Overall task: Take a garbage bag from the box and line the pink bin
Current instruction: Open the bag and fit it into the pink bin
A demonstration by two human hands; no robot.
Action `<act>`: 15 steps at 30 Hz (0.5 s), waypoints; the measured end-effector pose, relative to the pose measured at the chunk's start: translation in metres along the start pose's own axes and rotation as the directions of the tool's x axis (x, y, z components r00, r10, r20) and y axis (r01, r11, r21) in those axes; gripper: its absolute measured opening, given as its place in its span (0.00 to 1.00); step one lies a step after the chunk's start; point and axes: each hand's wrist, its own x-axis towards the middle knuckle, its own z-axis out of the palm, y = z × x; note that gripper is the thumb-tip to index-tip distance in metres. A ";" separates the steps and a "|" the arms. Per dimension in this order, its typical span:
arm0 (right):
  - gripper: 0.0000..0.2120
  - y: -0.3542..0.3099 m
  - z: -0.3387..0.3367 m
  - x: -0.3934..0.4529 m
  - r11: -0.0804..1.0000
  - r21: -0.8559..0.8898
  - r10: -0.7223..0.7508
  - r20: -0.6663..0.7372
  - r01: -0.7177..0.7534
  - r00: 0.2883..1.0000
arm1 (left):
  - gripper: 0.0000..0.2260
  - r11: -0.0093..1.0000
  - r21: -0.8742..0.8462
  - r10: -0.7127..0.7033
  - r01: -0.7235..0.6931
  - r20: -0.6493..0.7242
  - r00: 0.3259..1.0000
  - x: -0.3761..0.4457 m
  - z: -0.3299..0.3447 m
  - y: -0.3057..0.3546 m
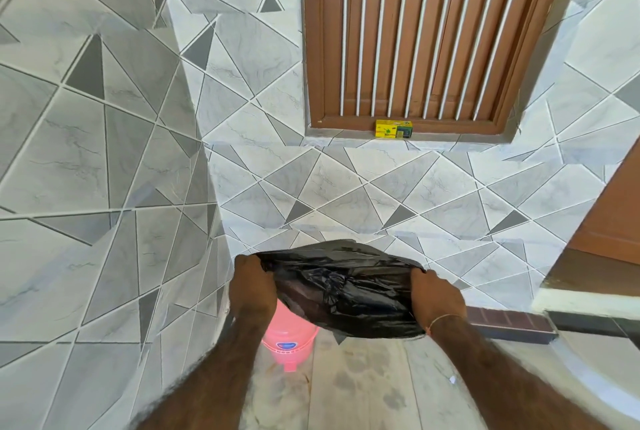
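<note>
1. Left hand (pixel 254 286) and right hand (pixel 437 294): fingers clamped on the garbage bag (pixel 343 291) mouth, held above the pink bin (pixel 289 339).
2. Risk: thin film may tear if overstretched.
3. Risk: bin sits left of the bag; the mouth may miss its rim.

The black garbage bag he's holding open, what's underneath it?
Under the black garbage bag, stretched between the left hand and right hand, stands the pink bin on the floor. Only its lower front shows; its rim and inside are covered.
</note>
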 end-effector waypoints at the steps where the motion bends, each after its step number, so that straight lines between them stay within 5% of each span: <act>1: 0.13 0.003 0.000 0.000 1.000 -0.007 0.018 0.009 -0.018 1.000 | 0.08 0.989 0.051 0.135 -0.136 0.016 0.991 0.001 0.002 -0.008; 3: 0.14 0.011 0.000 -0.001 0.997 -0.022 0.068 0.033 -0.067 0.997 | 0.08 0.904 0.214 0.339 -0.370 0.167 0.926 0.007 0.004 -0.022; 6: 0.15 0.021 -0.001 -0.001 0.993 -0.033 0.117 0.082 -0.114 0.990 | 0.07 0.832 0.356 0.335 -0.426 0.289 0.897 0.015 -0.004 -0.031; 10: 0.16 0.009 -0.009 0.001 0.974 0.120 0.173 0.137 -0.190 0.975 | 0.11 0.929 0.277 0.196 -0.246 0.195 0.961 0.018 -0.015 -0.023; 15: 0.24 -0.011 -0.014 0.000 0.922 0.322 0.162 0.181 -0.214 0.970 | 0.13 0.960 0.213 -0.214 0.180 0.149 0.965 0.012 -0.011 -0.009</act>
